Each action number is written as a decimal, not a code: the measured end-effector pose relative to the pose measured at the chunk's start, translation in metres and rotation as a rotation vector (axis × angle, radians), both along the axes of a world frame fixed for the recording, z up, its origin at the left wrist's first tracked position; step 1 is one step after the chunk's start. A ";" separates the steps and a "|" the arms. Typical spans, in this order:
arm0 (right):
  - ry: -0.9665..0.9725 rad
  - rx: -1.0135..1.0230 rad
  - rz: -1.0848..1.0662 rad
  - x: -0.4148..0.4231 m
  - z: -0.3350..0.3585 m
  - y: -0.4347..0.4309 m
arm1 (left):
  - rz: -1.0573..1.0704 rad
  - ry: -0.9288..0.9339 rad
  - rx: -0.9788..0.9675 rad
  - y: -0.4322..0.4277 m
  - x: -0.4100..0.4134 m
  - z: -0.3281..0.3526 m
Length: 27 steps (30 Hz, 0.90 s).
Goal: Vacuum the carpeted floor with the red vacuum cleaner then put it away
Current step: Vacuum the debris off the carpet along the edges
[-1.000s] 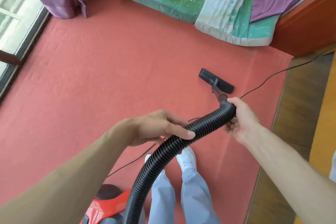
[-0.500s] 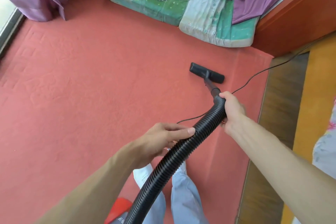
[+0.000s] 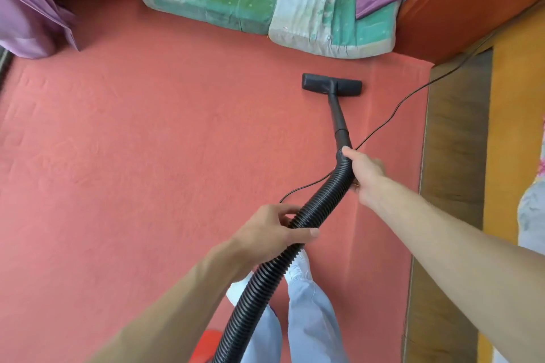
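Observation:
A black ribbed vacuum hose (image 3: 321,203) runs up from the bottom of the view to a rigid black wand (image 3: 339,118). The wand ends in a flat black floor nozzle (image 3: 331,85) lying on the salmon-red carpet (image 3: 147,156). My right hand (image 3: 364,174) grips the hose where it meets the wand. My left hand (image 3: 274,233) holds the hose lower down, fingers wrapped round it. Only a sliver of the red vacuum cleaner body (image 3: 208,345) shows at the bottom edge, behind my legs.
A thin black power cord (image 3: 395,110) crosses the carpet from the far right doorway to under the hose. Green cushions (image 3: 265,0) lie along the far edge, just beyond the nozzle. Purple curtains (image 3: 32,9) hang at far left. Wooden floor (image 3: 454,156) borders the carpet on the right.
The nozzle has been pushed forward, away from me and toward the cushions, and now sits square-on. Both arms have stretched out further along the hose. The view has shifted right.

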State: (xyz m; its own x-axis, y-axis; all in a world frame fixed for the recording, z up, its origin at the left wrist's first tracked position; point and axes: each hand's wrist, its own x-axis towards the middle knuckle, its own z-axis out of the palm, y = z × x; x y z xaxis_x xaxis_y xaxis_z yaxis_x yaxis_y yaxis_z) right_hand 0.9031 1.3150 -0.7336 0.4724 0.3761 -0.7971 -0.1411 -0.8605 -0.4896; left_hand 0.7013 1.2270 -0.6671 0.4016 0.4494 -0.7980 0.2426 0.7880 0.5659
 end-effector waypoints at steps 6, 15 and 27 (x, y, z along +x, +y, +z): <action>0.012 0.054 0.048 -0.007 -0.016 0.023 | 0.111 0.133 0.063 0.004 0.015 -0.007; 0.105 -0.118 0.143 -0.005 0.027 -0.080 | -0.430 -0.338 -0.311 0.009 -0.044 0.024; 0.119 0.114 0.048 -0.011 0.024 -0.021 | -0.072 0.035 -0.007 -0.017 0.003 0.018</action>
